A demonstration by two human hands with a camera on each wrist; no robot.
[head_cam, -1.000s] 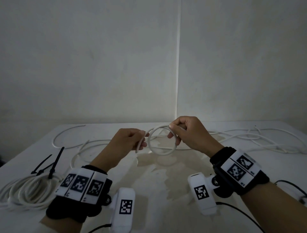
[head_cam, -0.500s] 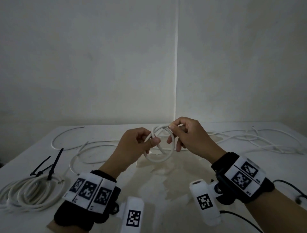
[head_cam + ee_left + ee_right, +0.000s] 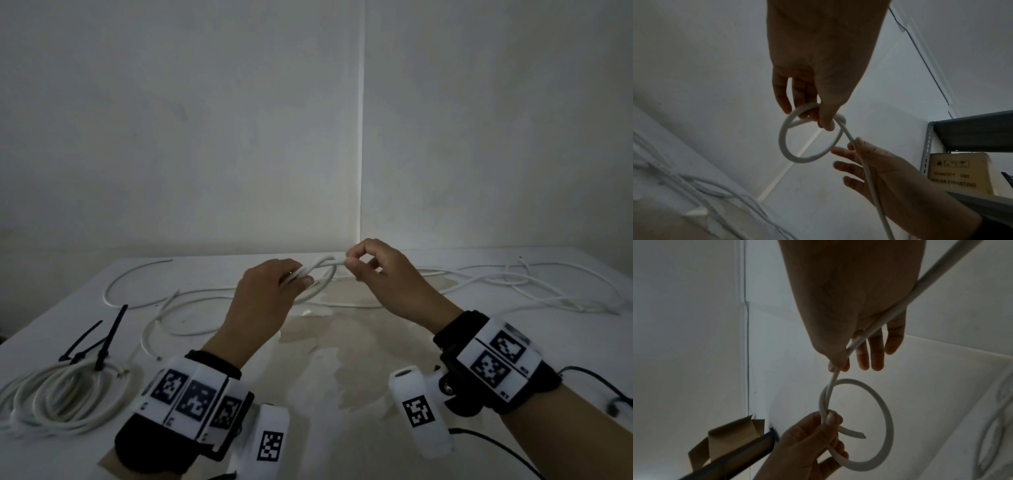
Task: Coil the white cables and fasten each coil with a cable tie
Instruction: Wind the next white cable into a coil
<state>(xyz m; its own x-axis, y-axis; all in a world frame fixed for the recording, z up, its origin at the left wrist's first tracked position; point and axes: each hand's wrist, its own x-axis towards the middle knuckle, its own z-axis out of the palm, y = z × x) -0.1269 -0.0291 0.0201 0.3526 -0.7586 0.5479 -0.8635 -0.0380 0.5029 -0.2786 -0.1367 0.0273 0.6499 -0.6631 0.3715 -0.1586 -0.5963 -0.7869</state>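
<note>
Your left hand (image 3: pixel 270 291) pinches the small white loop (image 3: pixel 857 423) where the cable crosses itself, thumb and forefinger curled round the crossing, with the cut end poking out just past your fingertips. Your right hand (image 3: pixel 380 274) pinches the running length of the same white cable (image 3: pixel 865 165) just beside the loop, its other fingers relaxed and hanging apart. Both hands are raised above the bench (image 3: pixel 342 359), close together, the loop between them.

What the next wrap turns on, as I judge it: the free cable runs away from your right hand, back under the palm and off to your right, toward the loose tangle (image 3: pixel 513 284) on the bench beyond that hand. So the right hand is the feeder, and the left is the anchor. The loop lies roughly flat between your hands; each new turn should follow that same circle

To the left of your left hand lie a finished coil (image 3: pixel 58 397) and black cable ties (image 3: pixel 102 339)
</note>
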